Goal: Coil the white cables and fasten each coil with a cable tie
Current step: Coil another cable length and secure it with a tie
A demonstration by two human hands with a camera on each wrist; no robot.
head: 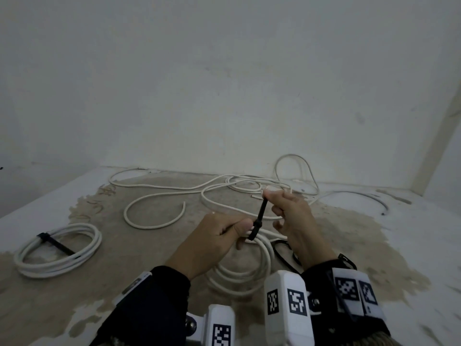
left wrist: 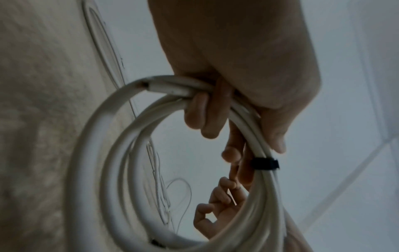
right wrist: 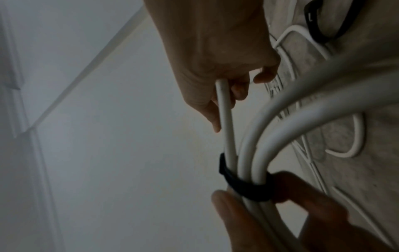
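My left hand [head: 237, 233] grips a coil of white cable [head: 245, 273], which hangs in loops below the fist. A black cable tie [head: 259, 218] is looped round the strands just past my left thumb. My right hand [head: 269, 196] pinches the tie's tail, which is stretched up and away from the coil. In the left wrist view the fingers [left wrist: 205, 116] curl round the coil [left wrist: 112, 170], with the tie [left wrist: 264, 164] snug on it. In the right wrist view the tie [right wrist: 244, 185] circles three strands, and one white strand [right wrist: 225, 116] runs up into my right hand's fingers.
A finished coil [head: 58, 249] with its own black tie [head: 56, 244] lies on the floor at the left. Loose white cables [head: 174, 188] sprawl ahead towards the wall. Spare black ties [head: 283, 253] lie under my right wrist. The floor is stained concrete.
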